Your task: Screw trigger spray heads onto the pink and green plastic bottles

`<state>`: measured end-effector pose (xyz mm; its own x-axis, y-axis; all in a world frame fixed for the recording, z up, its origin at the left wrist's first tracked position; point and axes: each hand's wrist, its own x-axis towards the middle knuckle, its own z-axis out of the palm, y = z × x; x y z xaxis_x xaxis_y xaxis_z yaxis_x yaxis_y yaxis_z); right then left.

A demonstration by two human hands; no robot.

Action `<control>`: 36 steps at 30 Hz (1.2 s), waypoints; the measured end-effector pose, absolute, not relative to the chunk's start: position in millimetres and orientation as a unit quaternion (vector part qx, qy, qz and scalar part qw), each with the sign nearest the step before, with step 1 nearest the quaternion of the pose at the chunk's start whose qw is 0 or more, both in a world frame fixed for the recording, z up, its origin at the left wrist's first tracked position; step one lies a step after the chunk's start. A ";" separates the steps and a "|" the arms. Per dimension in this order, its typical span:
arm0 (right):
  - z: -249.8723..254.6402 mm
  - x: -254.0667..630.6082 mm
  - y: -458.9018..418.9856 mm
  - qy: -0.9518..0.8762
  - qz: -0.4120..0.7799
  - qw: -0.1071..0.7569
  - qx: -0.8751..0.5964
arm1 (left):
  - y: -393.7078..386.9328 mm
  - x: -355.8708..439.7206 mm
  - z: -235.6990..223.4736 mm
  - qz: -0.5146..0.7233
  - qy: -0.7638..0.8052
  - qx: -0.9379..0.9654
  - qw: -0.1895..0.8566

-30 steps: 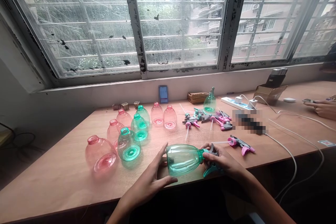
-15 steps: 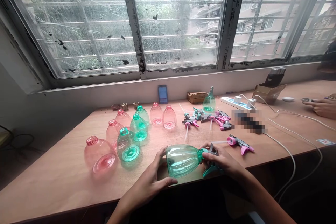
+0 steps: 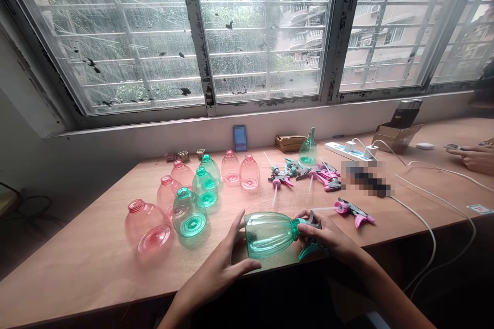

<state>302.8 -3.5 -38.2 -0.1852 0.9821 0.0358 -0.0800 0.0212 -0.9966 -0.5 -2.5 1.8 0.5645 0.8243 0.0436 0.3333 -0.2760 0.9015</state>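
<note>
A green spray bottle [image 3: 268, 236] lies on its side in the air near the table's front edge, its base to the left. My right hand [image 3: 322, 236] is closed round its grey and teal spray head [image 3: 309, 252] at the neck. Beside the base, my left hand [image 3: 231, 257] is open, thumb and fingers spread apart; whether a hidden finger touches the bottle I cannot tell. Further left stand several uncapped bottles, pink [image 3: 147, 226] and green [image 3: 189, 216]. A pink and grey spray head [image 3: 353, 212] with its tube lies just beyond my right hand.
Several loose spray heads [image 3: 304, 172] lie in a heap, with an assembled green bottle [image 3: 307, 149] behind. A power strip [image 3: 347, 151], white cables [image 3: 420, 216] and a cardboard box [image 3: 397, 136] are on the right. Another person's hand [image 3: 473, 157] rests at the far right.
The fingers of my left hand have come slightly away from the bottle's base. My right hand keeps its hold, and the bottle has barely moved.
</note>
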 end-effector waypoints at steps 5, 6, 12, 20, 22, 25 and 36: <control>-39.5 303.9 -2.7 -0.530 0.558 0.480 -0.421 | -1.7 0.0 2.8 0.265 0.396 0.750 0.459; -38.9 303.7 -2.8 -0.529 0.558 0.481 -0.420 | -1.7 0.2 2.9 0.267 0.395 0.750 0.457; -38.8 303.3 -3.2 -0.527 0.561 0.480 -0.421 | -2.9 -0.1 4.0 0.276 0.397 0.755 0.444; -40.7 303.9 -3.2 -0.524 0.565 0.479 -0.421 | -0.1 -1.4 -1.7 0.274 0.398 0.753 0.446; -40.0 303.6 -3.3 -0.524 0.564 0.479 -0.422 | 0.1 -1.2 -1.9 0.272 0.398 0.752 0.449; -39.2 303.4 -3.6 -0.525 0.564 0.478 -0.421 | -0.1 -0.9 -1.0 0.266 0.402 0.750 0.452; -42.0 304.4 -2.5 -0.530 0.562 0.478 -0.416 | 0.3 -1.4 -0.6 0.267 0.404 0.755 0.443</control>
<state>304.4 -2.5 -42.0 -0.1953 0.9800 0.0390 -0.0965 0.0204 -0.9951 -1.4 0.3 -0.6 0.5320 0.8456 0.0451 0.3726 -0.2816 0.8842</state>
